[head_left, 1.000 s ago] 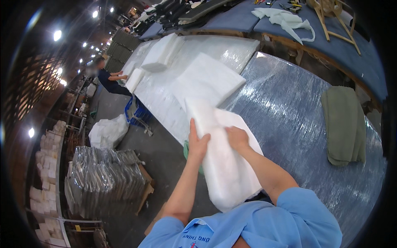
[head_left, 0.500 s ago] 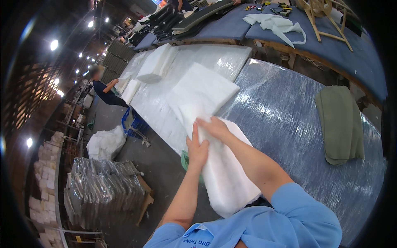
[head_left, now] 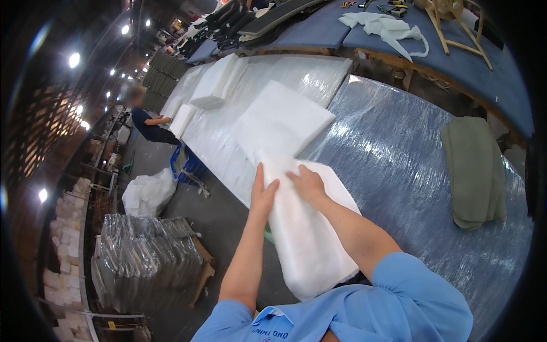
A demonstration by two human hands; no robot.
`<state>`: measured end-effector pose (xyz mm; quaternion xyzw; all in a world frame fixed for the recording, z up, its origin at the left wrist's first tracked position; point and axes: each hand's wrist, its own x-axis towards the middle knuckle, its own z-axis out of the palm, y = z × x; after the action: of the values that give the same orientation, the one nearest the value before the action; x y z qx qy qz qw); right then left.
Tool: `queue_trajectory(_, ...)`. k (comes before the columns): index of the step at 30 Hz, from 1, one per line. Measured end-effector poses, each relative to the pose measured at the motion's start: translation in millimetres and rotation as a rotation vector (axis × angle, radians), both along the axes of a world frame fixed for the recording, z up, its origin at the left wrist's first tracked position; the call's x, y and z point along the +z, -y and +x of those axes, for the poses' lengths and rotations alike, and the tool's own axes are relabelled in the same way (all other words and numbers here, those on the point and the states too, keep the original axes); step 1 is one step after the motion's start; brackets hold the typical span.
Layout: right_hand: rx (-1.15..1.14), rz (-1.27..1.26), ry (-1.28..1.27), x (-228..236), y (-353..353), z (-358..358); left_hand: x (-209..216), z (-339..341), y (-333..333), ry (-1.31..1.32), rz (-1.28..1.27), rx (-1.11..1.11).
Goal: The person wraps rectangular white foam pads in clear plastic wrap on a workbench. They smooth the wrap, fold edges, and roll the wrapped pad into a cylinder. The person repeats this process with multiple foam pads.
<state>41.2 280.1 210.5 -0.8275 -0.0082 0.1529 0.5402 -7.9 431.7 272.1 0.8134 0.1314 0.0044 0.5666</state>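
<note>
At the near edge of the film-covered table (head_left: 399,142), rested left hand (head_left: 263,196) along the left side of the white padding (head_left: 307,245) and right hand (head_left: 309,185) on top, apart; could not tell how firmly gripped. Apparently already layered lengthwise; seemingly not yet flattened.

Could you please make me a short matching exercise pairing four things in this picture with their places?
1. White padding
2. Folded olive cloth
3. Wrapped stack
4. Wooden frame

A. At the lower left of the picture
B. On the blue-topped table, upper right
C. Touched by the left hand and the right hand
D. On the shiny film-covered table, toward the right

Pairs: 1-C, 2-D, 3-A, 4-B
</note>
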Motion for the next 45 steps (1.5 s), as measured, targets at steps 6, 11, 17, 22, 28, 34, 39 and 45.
queue_trajectory(6, -0.083, 0.013, -0.01, -21.0, -0.3, 3.9, -5.8, 1.7, -16.1, 0.03, 0.278, -0.012)
queue_trajectory(11, -0.138, 0.077, -0.008, -38.8, 19.4, 0.9, 4.4, 17.2, -28.7, -0.03, 0.037, 0.025)
queue_trajectory(17, 0.028, 0.452, 0.036, -19.9, 21.7, 6.5, 6.9, 51.9, -48.2, 0.123, 0.505, -0.006)
queue_trajectory(22, 0.099, 0.419, 0.311, -14.3, 19.9, 28.9, 0.2, 65.3, -21.8, 0.019, 0.335, -0.095)
queue_trajectory(28, 0.144, 0.088, 0.277, 15.0, -1.2, 40.9, 9.9, 72.5, -13.7, -0.077, 0.462, -0.121)
queue_trajectory(34, 0.195, -0.033, 0.304, 16.4, 9.4, 37.7, 12.4, 76.8, -4.1, -0.101, 0.544, -0.096)
queue_trajectory(39, 0.194, -0.067, 0.428, -5.8, 21.4, 23.4, 15.5, 78.1, -0.7, -0.118, 0.595, -0.118)
queue_trajectory(45, 0.282, -0.213, 0.179, -42.6, 45.1, 5.1, 12.1, 68.5, -10.2, -0.138, 0.68, -0.137)
